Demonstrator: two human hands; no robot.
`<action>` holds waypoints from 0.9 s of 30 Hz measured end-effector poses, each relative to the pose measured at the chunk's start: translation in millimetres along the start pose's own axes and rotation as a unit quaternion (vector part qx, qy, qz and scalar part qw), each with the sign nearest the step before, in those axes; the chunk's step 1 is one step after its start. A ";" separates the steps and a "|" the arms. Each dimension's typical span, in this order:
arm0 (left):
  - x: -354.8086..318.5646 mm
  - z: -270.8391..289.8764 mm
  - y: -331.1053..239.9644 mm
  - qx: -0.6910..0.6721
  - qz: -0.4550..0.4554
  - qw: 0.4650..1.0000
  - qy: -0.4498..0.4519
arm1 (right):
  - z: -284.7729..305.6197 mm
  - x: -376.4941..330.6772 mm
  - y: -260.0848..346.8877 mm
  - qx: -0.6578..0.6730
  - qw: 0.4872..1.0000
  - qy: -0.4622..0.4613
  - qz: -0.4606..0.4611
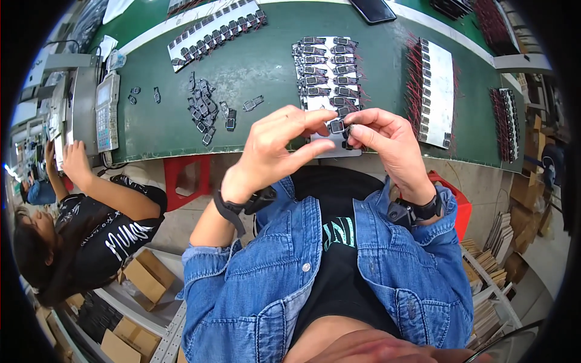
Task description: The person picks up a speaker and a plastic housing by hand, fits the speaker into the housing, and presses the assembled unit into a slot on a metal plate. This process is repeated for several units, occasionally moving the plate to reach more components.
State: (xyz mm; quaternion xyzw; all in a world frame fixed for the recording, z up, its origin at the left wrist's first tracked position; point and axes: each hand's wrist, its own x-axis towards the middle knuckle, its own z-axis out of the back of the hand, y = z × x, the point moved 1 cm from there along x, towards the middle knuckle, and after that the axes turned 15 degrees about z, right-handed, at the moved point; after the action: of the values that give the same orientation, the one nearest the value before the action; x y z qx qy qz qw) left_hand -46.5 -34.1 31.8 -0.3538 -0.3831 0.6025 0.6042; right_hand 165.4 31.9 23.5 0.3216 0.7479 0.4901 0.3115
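Observation:
Between my hands, just over the table's near edge, is a small black rectangular part [336, 126] with a light-rimmed face. Thumb and fingers of my right hand [387, 136] pinch it at its right side. My left hand [275, 145] is at its left, thumb and index finger spread apart, the index tip close to the part. Right behind them lies a white board [330, 75] with two columns of similar black parts, thin wires showing at its sides. To the left, a loose pile of such parts [203, 106] rests on the green table [163, 130], a few singles beside it.
Another filled white board [218, 33] lies at the far left, and one with red wires [436, 91] at the right. A dark phone [373, 9] is at the back. A keypad device [108, 112] stands at left, near a co-worker [112, 224]. Red stools [184, 178] are below the table.

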 end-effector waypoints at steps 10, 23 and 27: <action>-14.0 -35.2 12.1 -0.171 0.148 0.972 -0.070 | -7.6 -1.2 -13.6 -0.110 0.980 -0.033 0.161; -15.4 -40.8 17.1 -0.283 0.170 0.942 -0.063 | -27.9 -1.0 -11.6 -0.317 0.901 0.008 0.297; -17.3 -40.9 12.0 -0.349 0.211 0.912 -0.034 | -19.4 4.1 -20.2 -0.278 0.915 -0.018 0.293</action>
State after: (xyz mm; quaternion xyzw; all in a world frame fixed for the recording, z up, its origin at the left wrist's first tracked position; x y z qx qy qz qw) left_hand -15.3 -49.7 1.8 -0.5939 -0.5060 0.5557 0.2871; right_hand 144.2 18.5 10.4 0.4353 0.4484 0.7416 0.2439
